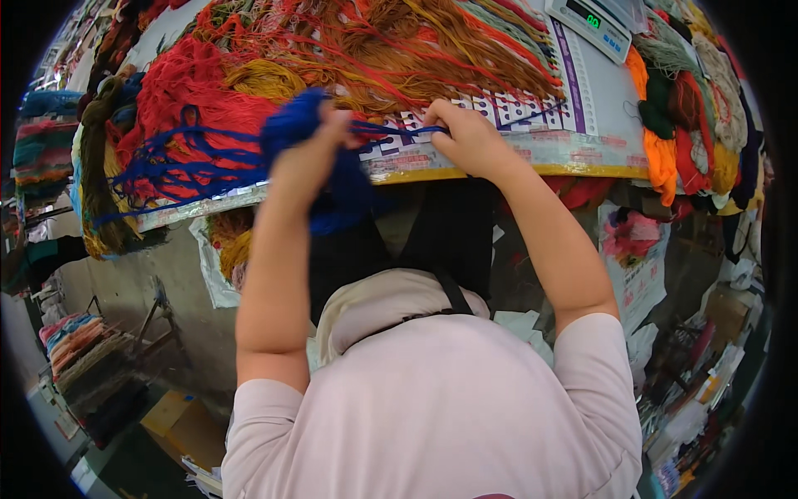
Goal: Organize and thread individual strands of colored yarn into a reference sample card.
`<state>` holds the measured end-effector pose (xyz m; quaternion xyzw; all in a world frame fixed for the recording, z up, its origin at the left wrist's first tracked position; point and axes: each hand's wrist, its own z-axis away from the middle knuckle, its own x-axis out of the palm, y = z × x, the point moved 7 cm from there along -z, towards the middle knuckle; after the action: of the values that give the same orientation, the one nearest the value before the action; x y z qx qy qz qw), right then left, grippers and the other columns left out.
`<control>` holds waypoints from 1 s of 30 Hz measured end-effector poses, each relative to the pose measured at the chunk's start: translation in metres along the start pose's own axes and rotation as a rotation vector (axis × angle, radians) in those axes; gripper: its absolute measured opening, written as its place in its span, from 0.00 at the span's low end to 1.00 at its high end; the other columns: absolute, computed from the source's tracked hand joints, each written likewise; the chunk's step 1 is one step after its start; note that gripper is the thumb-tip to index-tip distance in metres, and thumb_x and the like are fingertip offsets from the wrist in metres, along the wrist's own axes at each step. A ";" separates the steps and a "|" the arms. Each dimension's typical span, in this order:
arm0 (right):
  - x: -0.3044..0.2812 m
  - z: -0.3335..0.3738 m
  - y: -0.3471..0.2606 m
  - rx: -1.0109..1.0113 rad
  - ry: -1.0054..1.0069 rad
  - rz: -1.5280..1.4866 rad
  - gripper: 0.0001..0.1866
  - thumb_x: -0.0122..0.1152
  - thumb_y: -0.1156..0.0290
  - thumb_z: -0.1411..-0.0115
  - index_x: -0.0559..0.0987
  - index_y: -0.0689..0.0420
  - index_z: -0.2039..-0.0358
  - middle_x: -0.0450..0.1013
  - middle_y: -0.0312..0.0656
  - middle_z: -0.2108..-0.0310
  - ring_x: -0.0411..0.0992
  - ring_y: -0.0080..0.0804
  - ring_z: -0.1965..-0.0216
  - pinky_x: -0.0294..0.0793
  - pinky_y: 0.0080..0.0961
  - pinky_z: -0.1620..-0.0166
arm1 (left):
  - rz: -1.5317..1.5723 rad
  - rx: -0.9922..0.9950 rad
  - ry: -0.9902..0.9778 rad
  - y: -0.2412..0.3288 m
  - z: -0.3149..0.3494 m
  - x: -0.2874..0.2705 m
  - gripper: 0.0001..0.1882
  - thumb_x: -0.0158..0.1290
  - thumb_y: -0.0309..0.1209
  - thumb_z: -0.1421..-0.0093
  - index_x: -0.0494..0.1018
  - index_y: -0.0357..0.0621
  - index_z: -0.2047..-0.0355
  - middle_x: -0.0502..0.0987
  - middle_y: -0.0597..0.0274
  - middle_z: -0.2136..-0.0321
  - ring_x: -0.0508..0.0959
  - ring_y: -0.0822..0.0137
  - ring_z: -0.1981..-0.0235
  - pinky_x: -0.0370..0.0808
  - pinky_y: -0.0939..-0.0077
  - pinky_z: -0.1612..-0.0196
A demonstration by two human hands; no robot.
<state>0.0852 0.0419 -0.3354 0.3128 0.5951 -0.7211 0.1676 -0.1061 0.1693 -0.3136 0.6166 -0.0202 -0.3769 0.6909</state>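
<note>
My left hand (312, 150), slightly blurred, is closed around a thick bundle of deep blue yarn (291, 125). Loose strands of it fan out leftward over red yarn (191, 108), and part hangs below the table's front edge. A few blue strands run taut from the bundle to my right hand (465, 135), whose thumb and fingers pinch them just above the edge. Behind both hands lies a white card strip with punched holes (507, 111). Many red, brown and mustard strands (391, 58) stretch back from the strip across the table.
A digital scale (594, 29) stands at the far right of the table (615, 91). Hanks of orange, green and red yarn (661, 158) hang over the right end, and an olive hank (100, 158) over the left. A cardboard box (183, 424) sits on the floor, lower left.
</note>
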 end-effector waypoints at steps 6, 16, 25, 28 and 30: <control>-0.002 0.005 0.001 0.039 0.138 0.115 0.07 0.51 0.70 0.42 0.72 0.57 0.63 0.75 0.49 0.70 0.73 0.49 0.65 0.71 0.40 0.63 | 0.874 0.037 0.186 -0.004 -0.021 -0.169 0.09 0.53 0.24 0.41 0.64 0.50 0.72 0.62 0.71 0.82 0.64 0.75 0.81 0.66 0.79 0.73; 0.003 0.012 -0.002 -0.003 0.127 -0.005 0.08 0.56 0.73 0.45 0.73 0.57 0.64 0.70 0.38 0.79 0.70 0.32 0.76 0.69 0.28 0.70 | 0.458 0.122 0.382 -0.015 -0.002 -0.094 0.12 0.53 0.37 0.38 0.78 0.45 0.60 0.80 0.58 0.68 0.76 0.73 0.74 0.70 0.76 0.60; 0.004 0.018 -0.008 -0.075 0.251 -0.075 0.09 0.56 0.74 0.45 0.75 0.57 0.62 0.70 0.34 0.79 0.69 0.26 0.77 0.68 0.24 0.70 | -0.270 0.366 -0.029 -0.002 0.012 0.090 0.13 0.60 0.39 0.45 0.74 0.41 0.71 0.75 0.60 0.80 0.75 0.68 0.83 0.70 0.75 0.77; 0.003 0.019 -0.003 -0.041 0.268 -0.055 0.10 0.56 0.73 0.45 0.75 0.56 0.61 0.71 0.35 0.78 0.70 0.27 0.76 0.69 0.24 0.70 | -0.572 0.568 0.178 0.021 0.026 0.091 0.10 0.56 0.35 0.49 0.72 0.43 0.70 0.73 0.52 0.73 0.75 0.51 0.69 0.72 0.61 0.66; 0.004 0.020 -0.002 -0.042 0.275 -0.044 0.10 0.56 0.73 0.46 0.76 0.55 0.62 0.71 0.35 0.78 0.70 0.27 0.76 0.69 0.24 0.70 | -0.613 0.621 0.195 0.024 0.028 0.092 0.10 0.56 0.34 0.49 0.72 0.43 0.69 0.73 0.51 0.73 0.75 0.51 0.68 0.72 0.61 0.65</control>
<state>0.0762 0.0239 -0.3341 0.3919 0.6342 -0.6622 0.0752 -0.0416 0.0944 -0.3262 0.8051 0.1165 -0.4804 0.3279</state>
